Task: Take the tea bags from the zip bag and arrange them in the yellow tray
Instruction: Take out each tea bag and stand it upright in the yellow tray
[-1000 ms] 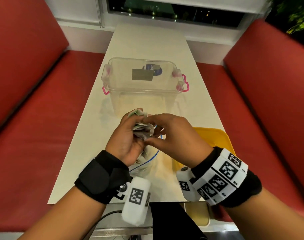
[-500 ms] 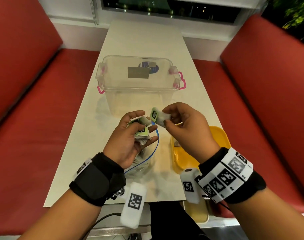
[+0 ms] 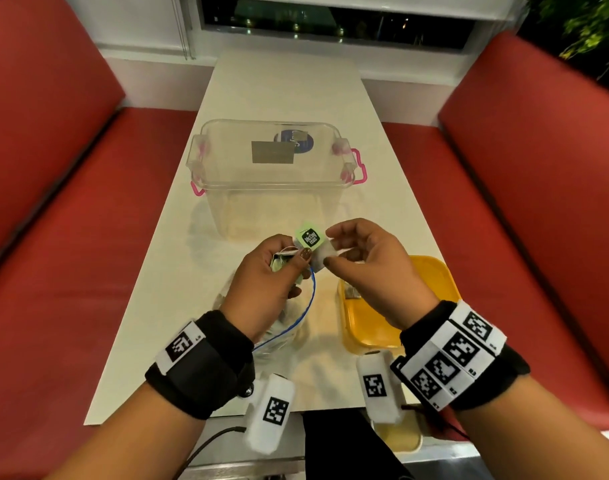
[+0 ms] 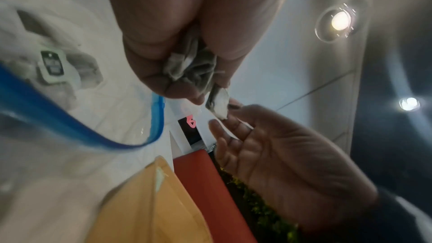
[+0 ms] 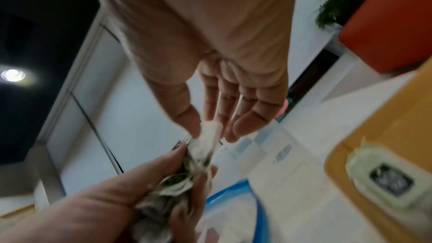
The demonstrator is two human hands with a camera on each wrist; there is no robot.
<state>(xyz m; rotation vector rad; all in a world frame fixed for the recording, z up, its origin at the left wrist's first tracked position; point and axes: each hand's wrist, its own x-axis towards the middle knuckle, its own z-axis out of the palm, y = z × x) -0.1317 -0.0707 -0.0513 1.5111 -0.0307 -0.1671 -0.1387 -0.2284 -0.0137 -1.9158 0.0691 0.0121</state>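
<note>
My left hand grips a crumpled bunch of tea bags above the clear zip bag with the blue seal, which lies on the table. My right hand pinches one white tea bag with a green-and-black tag, held right beside the left fingers. In the right wrist view that tea bag sits between thumb and forefinger, still touching the bunch. The yellow tray lies under the right hand with one tea bag in it.
A clear plastic tub with pink latches stands behind the hands in mid-table. Red bench seats flank the narrow white table. The table's near edge runs just under my wrists.
My right hand has drawn one tea bag out of the bunch in my left hand and raised it slightly; both hands lifted a little above the zip bag.
</note>
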